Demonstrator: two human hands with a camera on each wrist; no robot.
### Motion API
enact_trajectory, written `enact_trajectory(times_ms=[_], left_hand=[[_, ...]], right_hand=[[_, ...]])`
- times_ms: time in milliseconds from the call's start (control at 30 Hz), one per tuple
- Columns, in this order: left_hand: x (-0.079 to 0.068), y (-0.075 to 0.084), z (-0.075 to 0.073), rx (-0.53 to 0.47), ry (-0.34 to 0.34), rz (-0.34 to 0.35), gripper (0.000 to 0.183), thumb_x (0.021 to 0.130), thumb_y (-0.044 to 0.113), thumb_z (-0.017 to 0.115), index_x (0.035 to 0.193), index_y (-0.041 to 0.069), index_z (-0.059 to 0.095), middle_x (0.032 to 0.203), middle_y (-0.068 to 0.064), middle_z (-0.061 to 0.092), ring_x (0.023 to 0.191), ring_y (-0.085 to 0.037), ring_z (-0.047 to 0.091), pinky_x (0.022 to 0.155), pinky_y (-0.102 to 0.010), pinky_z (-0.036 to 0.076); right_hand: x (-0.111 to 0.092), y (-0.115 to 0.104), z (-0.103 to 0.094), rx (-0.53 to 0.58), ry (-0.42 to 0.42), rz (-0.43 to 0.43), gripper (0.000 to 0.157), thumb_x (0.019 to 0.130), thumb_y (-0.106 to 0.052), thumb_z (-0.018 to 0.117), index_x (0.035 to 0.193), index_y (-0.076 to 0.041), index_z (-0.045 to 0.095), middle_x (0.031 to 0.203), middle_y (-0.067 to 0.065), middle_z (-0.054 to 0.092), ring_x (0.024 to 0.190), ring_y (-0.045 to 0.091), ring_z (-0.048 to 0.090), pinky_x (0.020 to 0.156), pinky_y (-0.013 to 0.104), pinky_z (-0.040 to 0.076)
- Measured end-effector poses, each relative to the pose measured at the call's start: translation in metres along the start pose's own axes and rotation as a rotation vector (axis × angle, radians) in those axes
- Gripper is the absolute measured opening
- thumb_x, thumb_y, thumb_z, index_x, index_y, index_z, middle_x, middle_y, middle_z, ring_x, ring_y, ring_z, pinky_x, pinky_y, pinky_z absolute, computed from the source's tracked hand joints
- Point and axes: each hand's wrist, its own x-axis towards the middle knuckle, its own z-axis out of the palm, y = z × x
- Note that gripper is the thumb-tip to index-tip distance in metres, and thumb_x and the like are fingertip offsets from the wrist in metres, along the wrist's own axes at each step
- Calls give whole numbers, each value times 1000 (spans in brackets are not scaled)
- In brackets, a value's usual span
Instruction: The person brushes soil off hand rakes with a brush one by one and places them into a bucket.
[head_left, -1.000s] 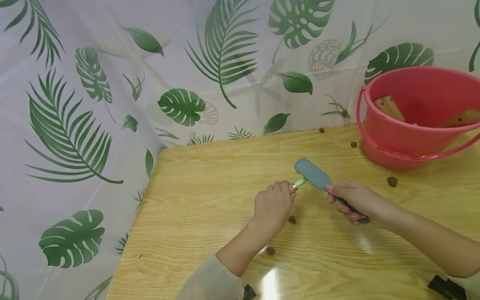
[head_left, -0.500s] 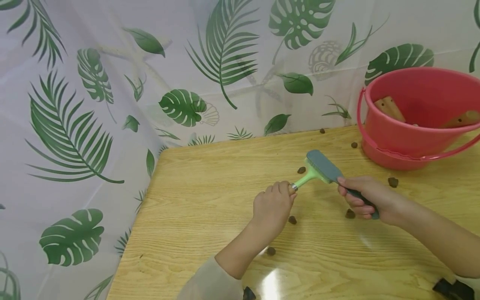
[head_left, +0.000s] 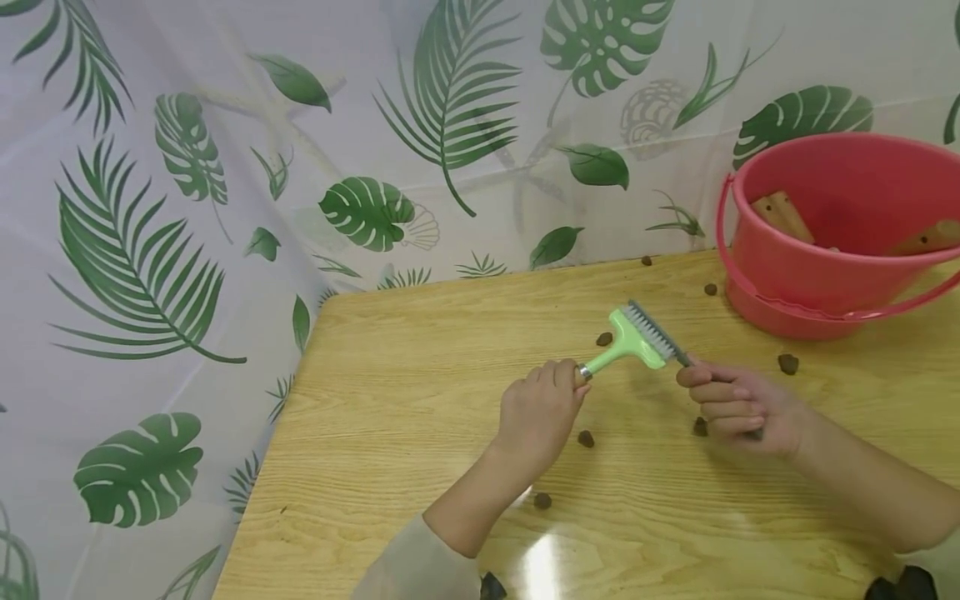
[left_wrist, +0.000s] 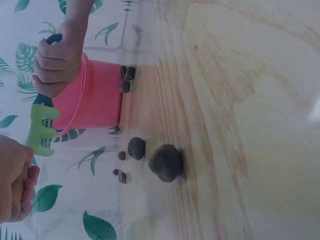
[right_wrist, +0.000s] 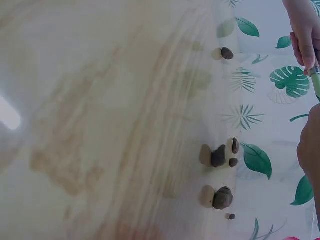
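In the head view my left hand (head_left: 538,408) grips the wooden handle of a small green hand rake (head_left: 626,342). The rake's short blunt prongs show in the left wrist view, where the same hand (left_wrist: 15,180) is at the left edge. My right hand (head_left: 738,407) holds a grey brush (head_left: 654,329) by its handle, fingers wrapped round it. Its white bristles face the rake head and lie against its far edge. Both tools are held up over the wooden table (head_left: 390,400).
A pink bucket (head_left: 795,283) stands at the back right with wooden-handled things (head_left: 783,217) inside. Several dark clods lie scattered on the table, one below the rake (head_left: 586,438) and one before the bucket (head_left: 788,363). A leaf-print cloth (head_left: 480,125) hangs behind.
The brush has moved right and turned from lying flat over the rake head to edge-on, so its bristles now show. My left hand and the rake have barely moved.
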Motion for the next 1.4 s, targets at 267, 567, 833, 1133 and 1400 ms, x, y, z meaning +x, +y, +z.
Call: enact_trajectory(times_ms=[267,567,833,1133,1400], left_hand=[[0,-3,1,-62,39,8,27,93,38,58,89,11,56,62,7,50,47,-1,37,40,-12,22],[1,-7,0,-100,62,-5,28,92,37,59,92,9,57,63,6,51,46,-2,37,39,-12,21],[8,-12,-6,-157,89,-33,29,93,35,60,98,7,60,69,4,57,48,-2,44,37,-11,28],[11,-15,-9,-191,101,-43,27,92,32,61,98,6,59,67,4,57,46,-2,42,37,-11,25],[9,-17,-9,-193,89,-32,27,93,32,59,99,6,59,68,3,57,48,-2,45,38,-10,28]], right_hand=[[0,2,-4,21,-2,-15,27,105,-30,23,91,-14,39,60,-9,24,42,1,19,39,9,17],[1,-1,2,-21,46,-22,36,106,-29,24,100,-6,52,60,-9,22,42,2,17,39,10,15],[-3,-8,7,-101,168,-23,39,106,-30,26,101,-6,56,60,-7,19,44,3,17,42,13,17],[-7,-11,7,-138,227,-15,35,105,-28,28,100,-8,55,61,-7,18,46,4,17,45,14,22],[-7,-18,16,-182,253,-28,38,106,-29,27,98,-7,56,61,-7,17,46,5,15,46,15,18]])
